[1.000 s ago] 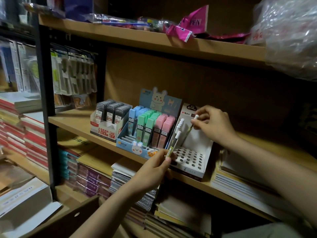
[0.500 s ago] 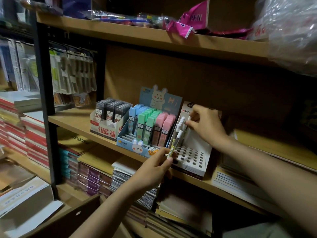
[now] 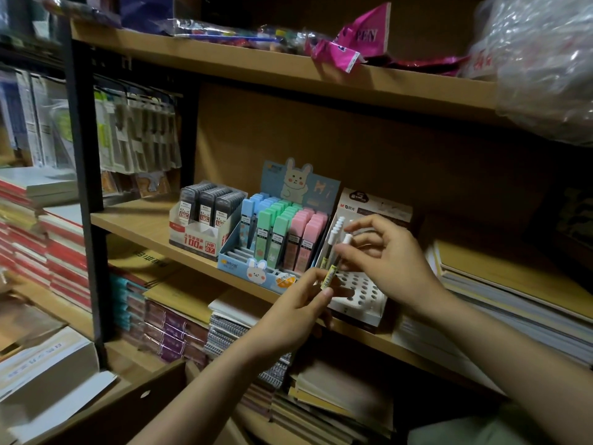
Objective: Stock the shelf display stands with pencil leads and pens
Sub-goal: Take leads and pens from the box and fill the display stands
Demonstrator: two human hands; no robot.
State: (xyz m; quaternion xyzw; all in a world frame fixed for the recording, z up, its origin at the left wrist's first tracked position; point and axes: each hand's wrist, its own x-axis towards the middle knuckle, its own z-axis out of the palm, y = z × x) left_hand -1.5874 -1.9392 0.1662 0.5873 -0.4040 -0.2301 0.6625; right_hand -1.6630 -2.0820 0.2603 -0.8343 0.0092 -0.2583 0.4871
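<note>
Right hand (image 3: 393,256) back from the row to pinch a white-capped pen (image 3: 338,253) held by left hand (image 3: 300,303) over the white perforated cardboard stand (image 3: 359,293); lead trays look full, most pen holes empty.

Pastel blue, green and pink lead cases (image 3: 282,232) fill the blue rabbit-printed cardboard stand (image 3: 290,184) (dark grey lead cases (image 3: 210,203) at nine o'clock); white perforated pen stand (image 3: 359,292).

Our two bare forearms, our left hand (image 3: 293,311) and right hand (image 3: 390,256) without sleeves, rings or watch.
</note>
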